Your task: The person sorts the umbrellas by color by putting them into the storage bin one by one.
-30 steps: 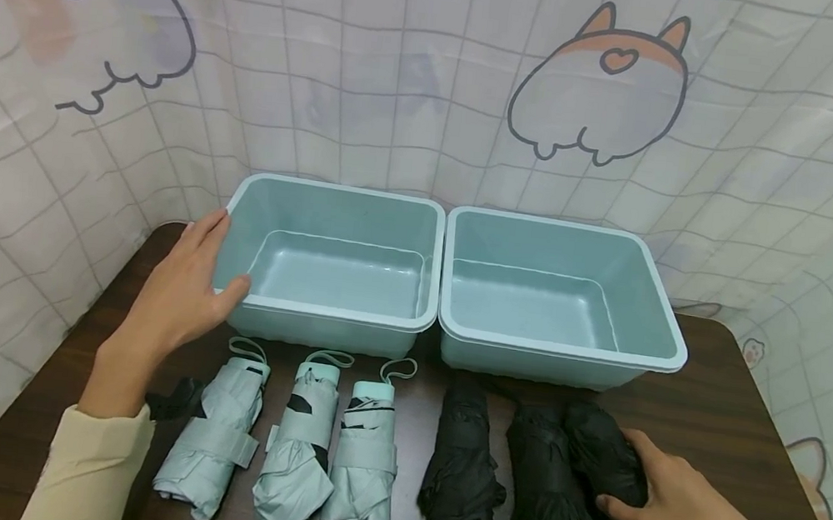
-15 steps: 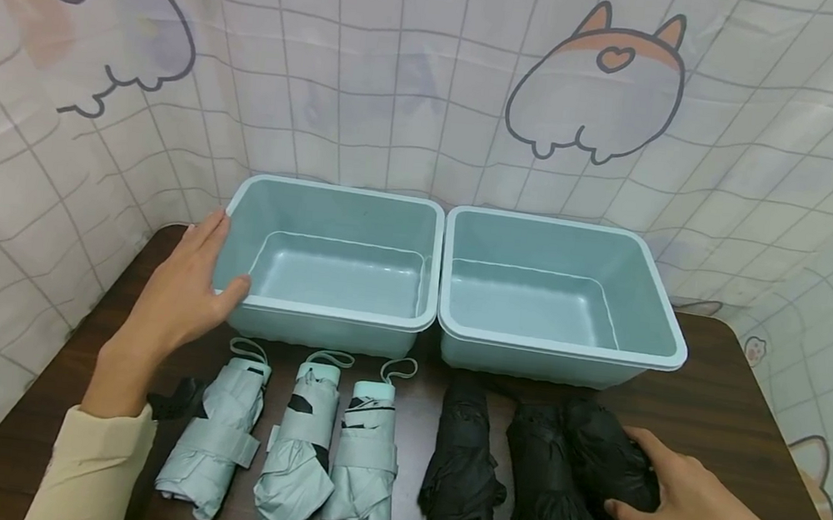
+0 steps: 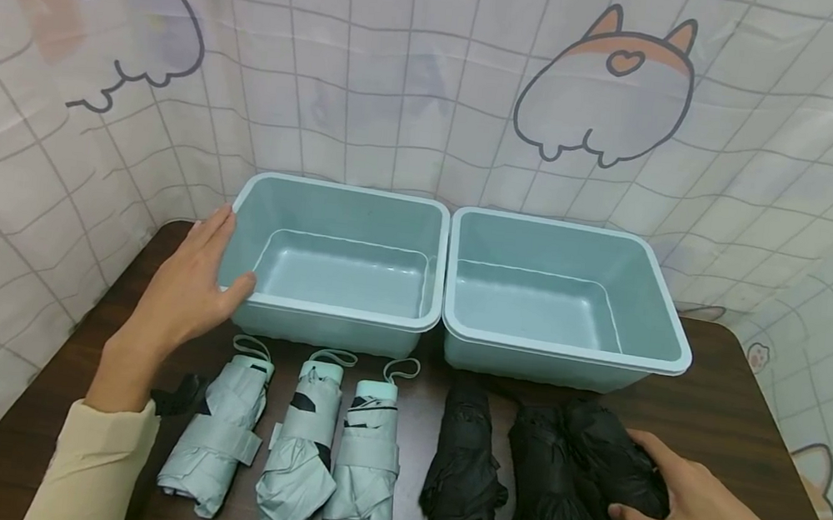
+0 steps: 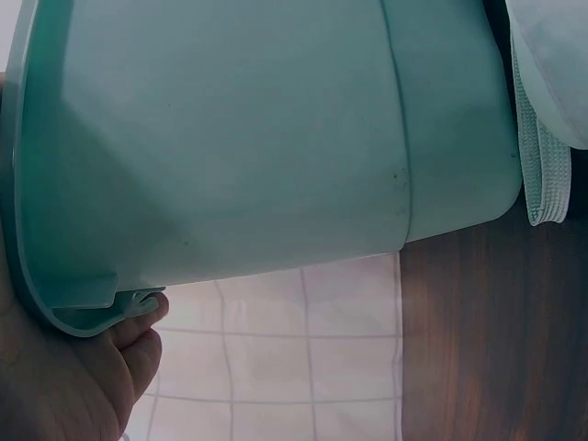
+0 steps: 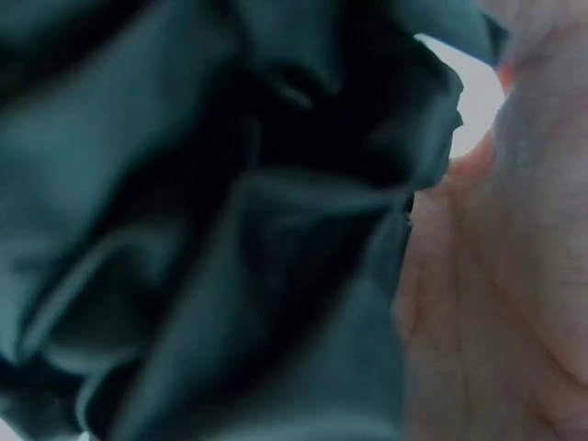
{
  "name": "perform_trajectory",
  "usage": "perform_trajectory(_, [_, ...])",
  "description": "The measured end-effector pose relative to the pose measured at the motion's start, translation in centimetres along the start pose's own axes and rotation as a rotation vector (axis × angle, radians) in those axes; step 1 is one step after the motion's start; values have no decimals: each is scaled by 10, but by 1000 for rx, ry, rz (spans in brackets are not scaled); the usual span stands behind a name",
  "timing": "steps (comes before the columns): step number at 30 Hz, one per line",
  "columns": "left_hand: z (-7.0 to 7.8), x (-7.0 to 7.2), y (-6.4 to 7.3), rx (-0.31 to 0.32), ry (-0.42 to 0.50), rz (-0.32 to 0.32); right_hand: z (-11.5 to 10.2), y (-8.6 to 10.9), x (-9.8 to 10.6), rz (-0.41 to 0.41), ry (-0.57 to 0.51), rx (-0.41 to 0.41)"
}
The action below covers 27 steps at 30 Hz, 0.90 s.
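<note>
My left hand (image 3: 188, 284) rests on the left corner of a pale blue-green plastic bin (image 3: 339, 316), fingers fairly straight along its side rim, thumb over the front rim. In the left wrist view the bin's outer wall (image 4: 230, 138) fills most of the picture, with fingers just past the rim corner. My right hand (image 3: 709, 510) grips the rightmost folded black umbrella (image 3: 619, 464), thumb on its near left side; the far fingers are partly hidden. Dark crumpled fabric of this umbrella (image 5: 230, 276) lies against the palm in the right wrist view.
A matching bin (image 3: 566, 350) stands right beside the first. Two more black umbrellas (image 3: 463, 482) lie left of the gripped one. Three light green folded umbrellas (image 3: 214, 441) with wrist loops lie before the left bin. A patterned curtain (image 3: 418, 84) hangs behind the dark wooden table (image 3: 726, 407).
My right hand has shifted slightly right, and the lower end of the gripped black umbrella has swung right with it. The left hand stays at the bin corner.
</note>
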<state>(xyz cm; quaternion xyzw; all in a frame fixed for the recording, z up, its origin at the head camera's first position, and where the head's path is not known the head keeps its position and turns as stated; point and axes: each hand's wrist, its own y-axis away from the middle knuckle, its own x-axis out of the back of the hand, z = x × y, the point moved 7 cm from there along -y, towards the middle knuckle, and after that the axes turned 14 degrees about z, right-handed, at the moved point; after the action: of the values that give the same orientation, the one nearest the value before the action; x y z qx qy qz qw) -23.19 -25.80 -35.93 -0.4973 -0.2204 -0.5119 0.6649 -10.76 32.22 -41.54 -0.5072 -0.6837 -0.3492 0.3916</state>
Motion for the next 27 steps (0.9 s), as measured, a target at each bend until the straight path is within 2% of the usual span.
perform_trajectory(10, [1, 1, 0, -5, -7, 6, -3, 2, 4, 30, 26, 43])
perform_trajectory(16, [1, 2, 0, -8, -13, 2, -8, 6, 9, 94, 37, 101])
perform_trajectory(27, [1, 1, -1, -8, -9, -12, -11, 11, 12, 107, -40, 57])
